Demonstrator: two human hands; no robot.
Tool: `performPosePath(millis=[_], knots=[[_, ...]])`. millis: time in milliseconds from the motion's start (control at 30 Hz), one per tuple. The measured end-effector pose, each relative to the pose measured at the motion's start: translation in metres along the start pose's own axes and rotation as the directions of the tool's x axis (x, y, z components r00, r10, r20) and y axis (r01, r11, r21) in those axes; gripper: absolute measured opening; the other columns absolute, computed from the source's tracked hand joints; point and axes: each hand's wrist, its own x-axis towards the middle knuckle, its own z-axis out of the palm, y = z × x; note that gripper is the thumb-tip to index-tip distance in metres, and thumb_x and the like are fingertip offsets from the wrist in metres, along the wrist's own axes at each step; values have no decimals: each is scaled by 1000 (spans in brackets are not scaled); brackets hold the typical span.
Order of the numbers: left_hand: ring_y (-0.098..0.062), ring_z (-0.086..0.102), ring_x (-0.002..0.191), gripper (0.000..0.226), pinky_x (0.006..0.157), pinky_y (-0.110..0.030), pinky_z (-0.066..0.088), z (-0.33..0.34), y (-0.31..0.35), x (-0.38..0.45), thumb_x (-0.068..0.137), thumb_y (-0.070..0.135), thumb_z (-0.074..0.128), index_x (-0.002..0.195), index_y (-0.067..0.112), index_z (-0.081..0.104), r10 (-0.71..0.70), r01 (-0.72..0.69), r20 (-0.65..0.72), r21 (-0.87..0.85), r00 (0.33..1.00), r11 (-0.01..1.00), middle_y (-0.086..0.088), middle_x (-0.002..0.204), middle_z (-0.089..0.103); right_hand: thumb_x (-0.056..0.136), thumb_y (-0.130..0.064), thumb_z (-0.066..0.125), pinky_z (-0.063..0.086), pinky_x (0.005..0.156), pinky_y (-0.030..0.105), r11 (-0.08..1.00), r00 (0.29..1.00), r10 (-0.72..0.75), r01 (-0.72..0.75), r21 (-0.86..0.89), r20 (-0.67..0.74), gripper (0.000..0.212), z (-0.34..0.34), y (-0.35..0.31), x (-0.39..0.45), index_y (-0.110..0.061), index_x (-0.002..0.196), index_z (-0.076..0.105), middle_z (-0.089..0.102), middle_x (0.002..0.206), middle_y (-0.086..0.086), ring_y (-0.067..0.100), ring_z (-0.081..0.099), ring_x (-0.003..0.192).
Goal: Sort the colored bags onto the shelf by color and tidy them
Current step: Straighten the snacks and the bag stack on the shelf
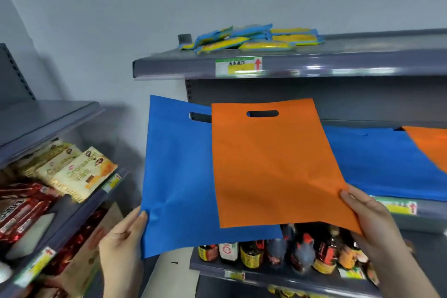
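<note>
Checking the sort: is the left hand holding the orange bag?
No, the left hand holds the blue bag; the right hand holds the orange bag.

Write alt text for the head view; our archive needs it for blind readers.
Left hand holds a blue bag, right hand an orange bag, before a grey shelf where more blue and orange bags lie.

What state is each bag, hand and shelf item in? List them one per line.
Left hand: pinches the held blue bag at its lower corner.
Right hand: pinches the held orange bag at its lower corner.
Shelf blue bag: lying flat.
Shelf orange bag: lying over the blue one.
Bottles: upright, lower shelf.
</note>
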Motion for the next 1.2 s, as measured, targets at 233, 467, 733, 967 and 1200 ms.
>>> performPosePath(millis=[233, 467, 733, 967, 1200], knots=[[-9, 68, 78, 24, 74, -20, 56, 91, -30, -35, 89, 6, 60, 98, 24, 73, -35, 26, 195, 49, 980, 998, -5, 97, 71, 91, -7, 53, 53, 48, 20, 995, 970, -67, 82, 54, -235, 20, -107, -25, -18, -11, 105, 67, 74, 82, 4, 12, 68, 59], [-17, 66, 94, 17, 91, -36, 53, 189, -43, -54, 88, 10, 62, 99, 21, 70, -119, 109, 364, 46, 924, 993, 7, 93, 72, 43, -35, 74, 56, 55, 21, 989, 909, -135, 149, 4, -395, 42, -176, -60, -27, -23, 83, 78, 75, 87, 1, 12, 70, 71], [9, 63, 66, 32, 70, -8, 52, 300, -63, -61, 88, 1, 60, 118, 14, 59, -100, 109, 450, 7, 887, 994, 22, 67, 69, 87, -10, 55, 54, 53, 17, 963, 870, -246, 269, -7, -428, 32, -240, -82, -10, -24, 70, 78, 74, 77, -1, 8, 70, 65], [-10, 65, 84, 34, 93, -25, 50, 365, -81, -74, 87, -1, 62, 120, 2, 60, -160, 160, 457, 38, 875, 986, -4, 104, 66, 96, -1, 42, 51, 51, 12, 955, 817, -270, 294, -36, -509, 57, -305, -105, 21, -28, 60, 76, 72, 66, -8, 1, 67, 58], [9, 61, 65, 30, 92, -20, 49, 413, -94, -103, 86, -3, 61, 103, 20, 70, -156, 112, 414, 128, 897, 985, 1, 93, 69, 80, -5, 62, 51, 49, 13, 962, 846, -255, 270, -37, -468, 21, -361, -125, 72, -15, 66, 75, 70, 61, -8, 1, 65, 53]])
